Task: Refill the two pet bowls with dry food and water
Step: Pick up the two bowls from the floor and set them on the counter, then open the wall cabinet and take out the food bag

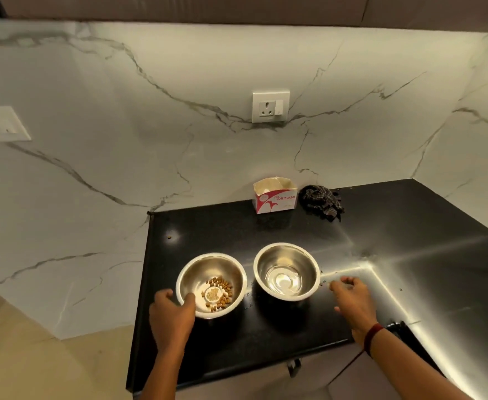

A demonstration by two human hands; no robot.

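On the counter [294,226], left fingers [165,294] grip the kibble bowl [228,265]; right fingers [343,282] curl empty beside the water bowl [267,262].

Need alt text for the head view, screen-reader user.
A person's left hand grips the rim of a steel bowl holding a little kibble on a black countertop; the empty right hand is beside a second steel bowl with some water. An Origami carton and checked cloth sit behind.
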